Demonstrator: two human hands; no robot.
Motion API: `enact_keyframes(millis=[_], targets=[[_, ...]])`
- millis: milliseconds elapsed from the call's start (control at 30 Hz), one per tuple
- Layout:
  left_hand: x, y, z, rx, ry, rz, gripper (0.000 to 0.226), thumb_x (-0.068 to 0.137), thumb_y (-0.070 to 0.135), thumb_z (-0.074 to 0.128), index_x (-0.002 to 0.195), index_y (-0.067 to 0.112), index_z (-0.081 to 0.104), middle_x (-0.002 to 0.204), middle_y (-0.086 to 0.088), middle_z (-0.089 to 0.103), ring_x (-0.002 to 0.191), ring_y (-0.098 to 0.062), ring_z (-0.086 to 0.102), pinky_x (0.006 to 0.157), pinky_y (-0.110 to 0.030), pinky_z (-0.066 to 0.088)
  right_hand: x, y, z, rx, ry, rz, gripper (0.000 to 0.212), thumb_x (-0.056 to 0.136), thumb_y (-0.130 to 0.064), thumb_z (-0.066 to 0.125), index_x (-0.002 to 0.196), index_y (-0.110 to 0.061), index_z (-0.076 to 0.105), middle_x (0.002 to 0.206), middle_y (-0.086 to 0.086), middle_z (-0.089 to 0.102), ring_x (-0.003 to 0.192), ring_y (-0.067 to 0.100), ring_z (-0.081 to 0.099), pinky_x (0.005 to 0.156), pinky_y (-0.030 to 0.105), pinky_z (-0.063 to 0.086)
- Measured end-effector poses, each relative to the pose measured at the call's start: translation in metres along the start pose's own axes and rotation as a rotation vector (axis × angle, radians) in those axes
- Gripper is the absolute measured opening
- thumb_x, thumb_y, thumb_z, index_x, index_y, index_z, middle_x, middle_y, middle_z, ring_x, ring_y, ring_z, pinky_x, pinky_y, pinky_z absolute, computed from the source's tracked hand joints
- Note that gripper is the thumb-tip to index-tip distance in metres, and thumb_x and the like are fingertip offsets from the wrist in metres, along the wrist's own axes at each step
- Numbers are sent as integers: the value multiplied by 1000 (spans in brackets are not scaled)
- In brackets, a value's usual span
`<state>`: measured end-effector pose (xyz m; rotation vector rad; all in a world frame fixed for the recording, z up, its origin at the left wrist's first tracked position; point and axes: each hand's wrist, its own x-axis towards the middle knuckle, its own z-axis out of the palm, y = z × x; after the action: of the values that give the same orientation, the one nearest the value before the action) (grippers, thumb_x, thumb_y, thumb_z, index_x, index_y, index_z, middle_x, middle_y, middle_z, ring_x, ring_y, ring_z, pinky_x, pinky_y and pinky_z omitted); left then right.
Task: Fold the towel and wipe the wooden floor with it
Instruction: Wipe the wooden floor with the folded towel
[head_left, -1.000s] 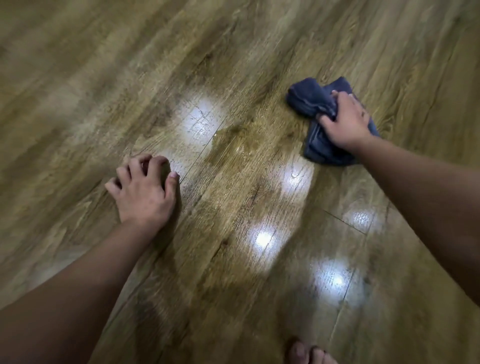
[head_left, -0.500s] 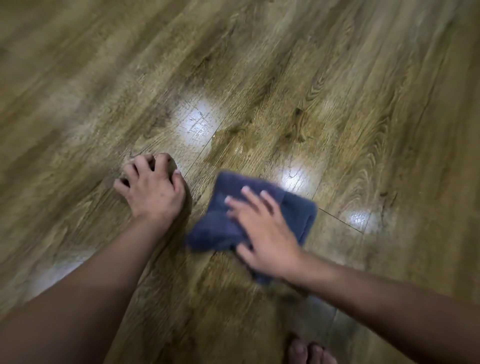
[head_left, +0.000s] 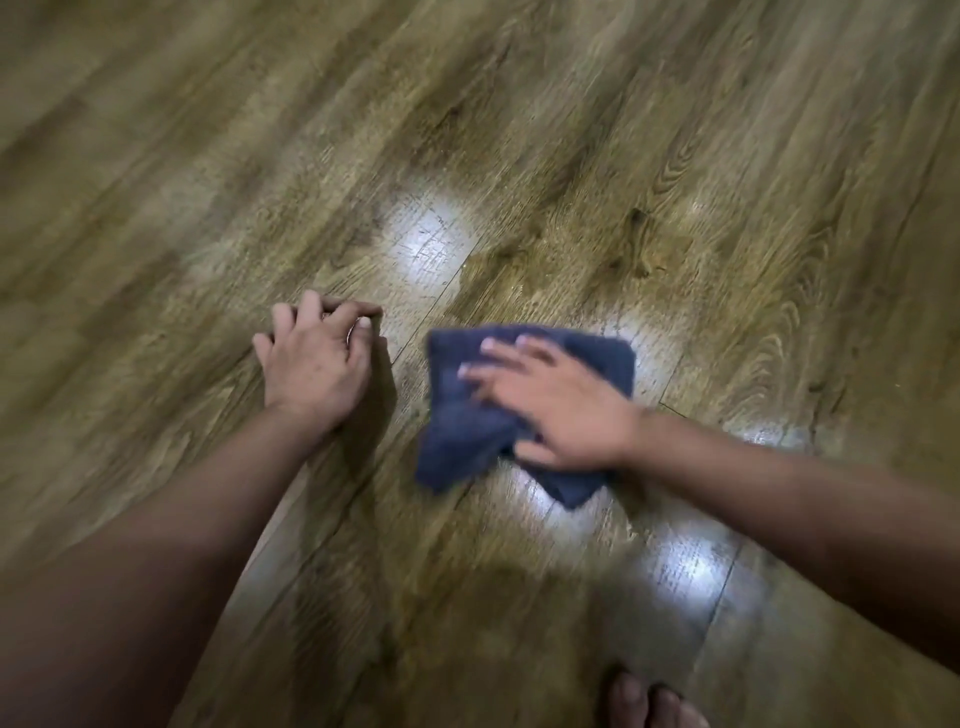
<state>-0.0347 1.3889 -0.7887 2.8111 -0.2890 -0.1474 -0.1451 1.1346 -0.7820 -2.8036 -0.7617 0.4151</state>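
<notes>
A folded dark blue towel (head_left: 457, 426) lies flat on the wooden floor (head_left: 571, 156) near the middle of the view. My right hand (head_left: 556, 410) presses down on it with straight, spread fingers pointing left, and is blurred. My left hand (head_left: 311, 364) rests on the bare floor just left of the towel, fingers curled under and holding nothing. A gap of floor separates it from the towel.
Glossy brown planks with bright light reflections (head_left: 426, 244) fill the view, and a darker damp-looking patch (head_left: 498, 270) lies beyond the towel. Toes of a bare foot (head_left: 649, 701) show at the bottom edge.
My right hand swept the towel from the far right toward my left hand, then a little back rightward. My left hand stayed planted on the floor.
</notes>
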Motion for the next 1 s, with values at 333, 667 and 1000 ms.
enact_keyframes(millis=[333, 667, 1000], targets=[[-2, -16, 3, -53, -87, 5, 34, 101, 48, 39, 130, 51, 56, 136, 12, 45, 119, -22, 33, 92, -43, 24, 14, 192, -75, 232, 320, 1112, 51, 92, -46, 60, 126, -10, 46, 133, 26, 52, 128, 43, 47, 107, 48, 37], [-2, 5, 14, -104, 17, -100, 30, 102, 47, 38, 120, 41, 63, 131, 1, 47, 125, -27, 33, 102, -51, 22, 27, 56, -27, 200, 388, 603, 56, 92, -28, 58, 145, -17, 42, 155, 4, 41, 152, 25, 20, 126, 46, 6], [1, -6, 4, -79, 35, -69, 38, 105, 40, 35, 107, 20, 66, 113, -4, 54, 110, -29, 39, 92, -51, 28, -27, -92, 34, -110, -48, -340, 60, 83, -42, 55, 140, -22, 51, 158, -4, 39, 153, 28, 20, 124, 49, 8]])
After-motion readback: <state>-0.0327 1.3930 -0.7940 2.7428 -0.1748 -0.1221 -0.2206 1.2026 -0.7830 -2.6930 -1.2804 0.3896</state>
